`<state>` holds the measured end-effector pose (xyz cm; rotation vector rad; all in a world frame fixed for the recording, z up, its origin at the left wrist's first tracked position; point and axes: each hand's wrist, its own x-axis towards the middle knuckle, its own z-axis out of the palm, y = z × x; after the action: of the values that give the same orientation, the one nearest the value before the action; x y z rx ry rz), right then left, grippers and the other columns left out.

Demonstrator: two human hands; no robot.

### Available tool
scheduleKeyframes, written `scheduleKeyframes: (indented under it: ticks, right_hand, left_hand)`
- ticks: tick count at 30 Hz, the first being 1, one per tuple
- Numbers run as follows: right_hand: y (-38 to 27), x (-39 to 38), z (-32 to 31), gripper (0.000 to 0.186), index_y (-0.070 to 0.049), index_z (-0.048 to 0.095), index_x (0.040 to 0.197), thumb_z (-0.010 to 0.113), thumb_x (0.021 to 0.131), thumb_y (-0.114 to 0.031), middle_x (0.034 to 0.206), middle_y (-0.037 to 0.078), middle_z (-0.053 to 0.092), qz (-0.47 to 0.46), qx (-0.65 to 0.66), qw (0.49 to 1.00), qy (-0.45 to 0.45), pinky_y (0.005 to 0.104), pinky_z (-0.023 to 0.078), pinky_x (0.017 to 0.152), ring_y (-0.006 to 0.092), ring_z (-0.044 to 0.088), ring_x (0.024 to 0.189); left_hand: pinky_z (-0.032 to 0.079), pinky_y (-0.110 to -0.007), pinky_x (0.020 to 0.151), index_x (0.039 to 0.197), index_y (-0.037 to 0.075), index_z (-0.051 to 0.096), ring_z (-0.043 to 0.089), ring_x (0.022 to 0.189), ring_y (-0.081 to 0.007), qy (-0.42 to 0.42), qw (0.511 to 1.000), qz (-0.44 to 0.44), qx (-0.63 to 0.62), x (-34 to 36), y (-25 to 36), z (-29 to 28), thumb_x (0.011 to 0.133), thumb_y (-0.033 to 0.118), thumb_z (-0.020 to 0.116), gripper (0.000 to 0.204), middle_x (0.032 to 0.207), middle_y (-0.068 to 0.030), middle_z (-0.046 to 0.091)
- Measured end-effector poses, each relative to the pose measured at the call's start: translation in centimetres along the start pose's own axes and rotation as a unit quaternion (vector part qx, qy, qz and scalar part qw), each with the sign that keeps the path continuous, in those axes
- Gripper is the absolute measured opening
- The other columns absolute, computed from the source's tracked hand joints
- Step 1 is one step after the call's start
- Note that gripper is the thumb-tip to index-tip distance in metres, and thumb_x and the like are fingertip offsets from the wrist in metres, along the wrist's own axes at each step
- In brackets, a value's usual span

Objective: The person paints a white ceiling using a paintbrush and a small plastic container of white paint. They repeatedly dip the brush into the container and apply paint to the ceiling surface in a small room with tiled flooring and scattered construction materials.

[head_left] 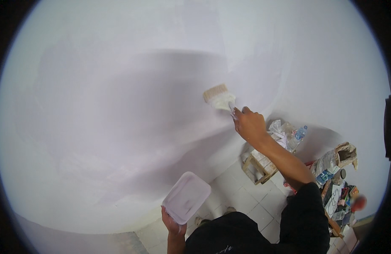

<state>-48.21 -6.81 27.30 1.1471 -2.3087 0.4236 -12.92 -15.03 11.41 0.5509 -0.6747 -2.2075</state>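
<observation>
My right hand (249, 125) is closed round the handle of a wide paintbrush (221, 100) with pale bristles and a whitish, paint-smeared body. Its bristles point up and left at the wall (161, 101), which carries pale lilac patches among whiter areas; whether they touch it I cannot tell. Low down, my left hand (173, 222) grips the near edge of a shallow rectangular tray (187, 197) with rounded corners. A pale lilac coating covers the tray's inside.
At the right, a small wooden stool (260, 166) bears plastic bags and a clear bottle (300, 133). Beside it stand an open, crumpled sack (344, 155) and a heap of mixed items (340, 203). Light tiles (242, 199) cover the floor. Another wall (343, 84) rises on the right.
</observation>
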Motion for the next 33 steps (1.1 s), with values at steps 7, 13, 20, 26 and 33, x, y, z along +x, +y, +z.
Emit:
scheduleKeyframes:
  ticks: [7,13,20,26,33]
  right_hand:
    - [0.4,4.6,-6.6,0.029,-0.008,0.073,0.099,0.062,0.091,-0.034,0.075,0.003,0.061,0.098,0.428,0.863,-0.247,0.0296,0.043,0.056,0.0149,0.049,0.06]
    - [7.6,11.0,-8.0,0.032,-0.01,0.071,0.099,0.062,0.087,-0.039,0.06,-0.006,0.044,0.219,0.39,0.888,-0.109,0.023,0.019,0.039,0.005,0.026,0.044]
    - [16.7,11.6,-3.1,0.027,-0.004,0.069,0.104,0.06,0.088,-0.024,0.106,0.022,0.064,0.075,0.064,0.983,0.157,0.0478,0.05,0.084,0.0403,0.062,0.095]
    - [-1.1,4.2,-7.5,0.012,0.0,0.068,0.094,0.061,0.086,-0.006,0.076,0.022,0.064,0.028,0.304,0.951,0.038,0.0376,0.051,0.064,0.034,0.064,0.066]
    - [13.4,9.3,-6.7,0.023,-0.001,0.07,0.097,0.06,0.089,-0.02,0.09,0.022,0.068,0.148,0.135,0.973,0.116,0.0367,0.052,0.074,0.0359,0.066,0.079]
  left_hand:
    - [0.037,-0.051,0.105,0.137,0.004,0.039,0.046,0.125,-0.0343,-0.012,1.0,-0.011,0.002,0.2,-0.2,-0.3,0.1,0.043,0.029,0.055,0.136,-0.0146,0.047]
    - [0.036,-0.052,0.105,0.138,0.003,0.038,0.046,0.126,-0.0351,0.002,1.0,0.007,0.016,-0.2,0.1,1.4,0.101,0.044,0.028,0.056,0.137,-0.0159,0.047]
    - [0.036,-0.051,0.105,0.137,0.004,0.04,0.046,0.125,-0.0347,0.0,0.999,0.021,0.031,-1.0,0.8,4.8,0.1,0.043,0.026,0.056,0.136,-0.0148,0.048]
    - [0.036,-0.053,0.106,0.138,0.003,0.037,0.044,0.127,-0.0345,-0.005,1.0,0.001,0.013,-1.0,0.9,4.5,0.101,0.042,0.028,0.055,0.138,-0.0165,0.045]
    - [0.036,-0.049,0.106,0.136,0.004,0.041,0.047,0.126,-0.0324,-0.005,0.998,-0.018,0.057,-0.6,1.9,7.0,0.1,0.045,0.03,0.056,0.135,-0.0135,0.049]
